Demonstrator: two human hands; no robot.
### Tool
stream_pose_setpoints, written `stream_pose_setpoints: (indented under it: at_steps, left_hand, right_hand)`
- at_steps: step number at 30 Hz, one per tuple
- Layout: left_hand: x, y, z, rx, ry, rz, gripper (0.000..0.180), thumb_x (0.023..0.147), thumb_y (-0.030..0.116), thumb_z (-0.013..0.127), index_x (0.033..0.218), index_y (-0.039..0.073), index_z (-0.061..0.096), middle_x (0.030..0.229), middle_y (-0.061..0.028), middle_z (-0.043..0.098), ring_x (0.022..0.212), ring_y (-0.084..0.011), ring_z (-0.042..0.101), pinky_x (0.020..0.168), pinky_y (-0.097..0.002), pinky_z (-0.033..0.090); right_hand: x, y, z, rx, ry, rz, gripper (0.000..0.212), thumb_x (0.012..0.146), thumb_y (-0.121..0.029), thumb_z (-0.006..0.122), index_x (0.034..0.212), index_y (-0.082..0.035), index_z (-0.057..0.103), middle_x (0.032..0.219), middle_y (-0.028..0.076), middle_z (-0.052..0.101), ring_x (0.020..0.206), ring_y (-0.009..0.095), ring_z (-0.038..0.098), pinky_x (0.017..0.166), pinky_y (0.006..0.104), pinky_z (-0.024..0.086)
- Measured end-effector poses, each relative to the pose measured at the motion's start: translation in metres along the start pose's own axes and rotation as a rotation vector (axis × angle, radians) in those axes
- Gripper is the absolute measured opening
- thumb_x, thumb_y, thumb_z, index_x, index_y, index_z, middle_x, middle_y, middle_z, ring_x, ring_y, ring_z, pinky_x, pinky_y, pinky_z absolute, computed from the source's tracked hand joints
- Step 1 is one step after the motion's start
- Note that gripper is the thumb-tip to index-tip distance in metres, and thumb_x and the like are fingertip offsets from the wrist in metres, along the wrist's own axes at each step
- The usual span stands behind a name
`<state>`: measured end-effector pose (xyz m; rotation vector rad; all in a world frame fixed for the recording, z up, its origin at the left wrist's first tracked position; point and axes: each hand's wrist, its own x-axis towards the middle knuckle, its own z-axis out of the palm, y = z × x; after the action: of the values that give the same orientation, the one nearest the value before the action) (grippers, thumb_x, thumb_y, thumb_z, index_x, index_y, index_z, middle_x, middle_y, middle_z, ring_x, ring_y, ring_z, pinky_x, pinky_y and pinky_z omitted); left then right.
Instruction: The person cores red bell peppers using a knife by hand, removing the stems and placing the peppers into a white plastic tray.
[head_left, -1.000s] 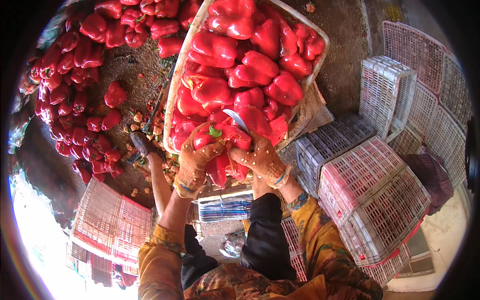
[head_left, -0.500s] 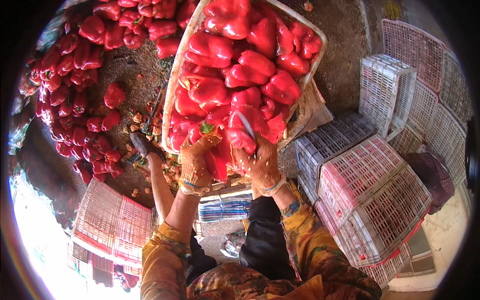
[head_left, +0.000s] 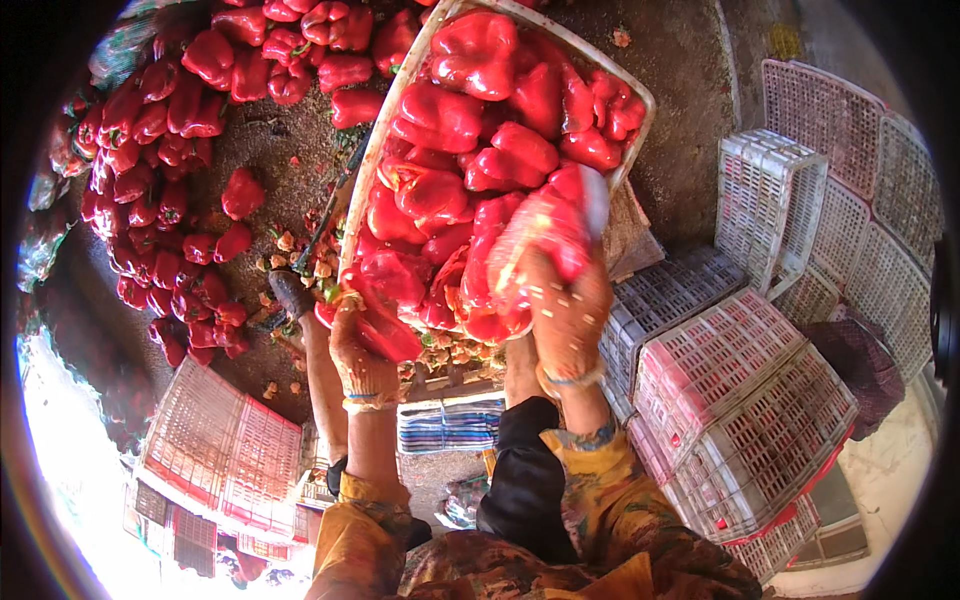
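A pale tub (head_left: 648, 120) heaped with red bell peppers (head_left: 470, 55), several of them cut, stands in front of me. My left hand (head_left: 362, 362), in an orange-brown work glove, is closed round a red bell pepper piece (head_left: 383, 322) with a bit of green at its end, just off the tub's near left corner. My right hand (head_left: 570, 312), gloved and dotted with pale seeds, is raised over the tub's near right side. It grips a knife (head_left: 596, 203), whose blade is smeared by motion, together with a blurred red pepper piece (head_left: 550, 228).
Whole red peppers (head_left: 150, 215) lie piled on the floor to the left. Cut-out cores (head_left: 440, 352) are scattered below the tub. Plastic crates (head_left: 735, 400) are stacked at right, with another crate (head_left: 222, 440) at lower left. A striped cloth bundle (head_left: 450, 425) lies between my legs.
My hands have drawn apart. The right rose up and right with the knife and a pepper piece; the left moved left and down with its piece. The view shifted slightly.
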<state>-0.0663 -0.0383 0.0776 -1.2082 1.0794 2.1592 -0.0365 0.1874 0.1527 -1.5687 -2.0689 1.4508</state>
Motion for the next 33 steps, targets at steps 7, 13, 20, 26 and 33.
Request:
stream_pose_setpoints:
  at_steps: [7, 13, 20, 26, 33]
  left_hand:
    - [-0.018, -0.003, 0.033, 0.182, 0.05, -0.018, 0.031, 0.091, 0.015, 0.067, 0.12, 0.003, 0.064, 0.105, -0.0041, 0.069, 0.097, -0.0147, 0.065, 0.088, -0.0302, 0.051]
    - [-0.006, -0.004, 0.03, 0.409, -0.111, 0.172, 0.065, 0.076, 0.0, 0.071, 0.138, 0.004, 0.053, 0.116, -0.007, 0.067, 0.101, -0.0173, 0.066, 0.086, -0.03, 0.055]
    - [-0.003, -0.026, 0.026, 1.133, -0.378, 0.759, 0.077, 0.075, 0.003, 0.081, 0.144, 0.004, 0.047, 0.129, -0.0178, 0.064, 0.117, -0.0325, 0.065, 0.098, -0.0398, 0.052]
    - [-0.023, -0.026, 0.026, 1.18, -0.381, 0.648, 0.068, 0.079, 0.001, 0.077, 0.141, 0.004, 0.05, 0.119, -0.016, 0.069, 0.111, -0.0273, 0.068, 0.095, -0.037, 0.054]
    - [-0.024, 0.001, 0.042, 0.534, -0.327, -0.31, 0.06, 0.085, -0.004, 0.068, 0.142, 0.004, 0.052, 0.122, -0.0067, 0.066, 0.104, -0.0169, 0.065, 0.089, -0.0295, 0.054]
  right_hand:
    - [-0.003, 0.019, 0.105, -0.606, -0.256, -0.204, 0.075, 0.08, -0.031, 0.082, 0.14, -0.009, 0.043, 0.124, 0.019, 0.054, 0.109, 0.041, 0.061, 0.087, 0.0466, 0.054]
    - [-0.007, 0.046, 0.09, -0.22, -0.251, -0.427, 0.048, 0.09, -0.019, 0.073, 0.133, -0.009, 0.056, 0.112, 0.017, 0.068, 0.105, 0.036, 0.067, 0.082, 0.0454, 0.055]
    - [-0.02, 0.018, 0.053, -0.043, -0.689, 0.055, 0.051, 0.093, -0.017, 0.071, 0.138, -0.002, 0.053, 0.103, 0.011, 0.069, 0.082, 0.014, 0.066, 0.072, 0.0302, 0.054]
    - [-0.038, 0.026, 0.05, -0.098, -0.707, -0.076, 0.052, 0.096, -0.014, 0.062, 0.144, -0.001, 0.046, 0.104, 0.015, 0.068, 0.083, 0.019, 0.067, 0.075, 0.0328, 0.055]
    - [-0.032, 0.047, 0.036, 0.04, -0.765, -0.262, 0.056, 0.093, -0.008, 0.064, 0.145, 0.001, 0.044, 0.118, 0.026, 0.065, 0.106, 0.042, 0.067, 0.088, 0.0446, 0.055]
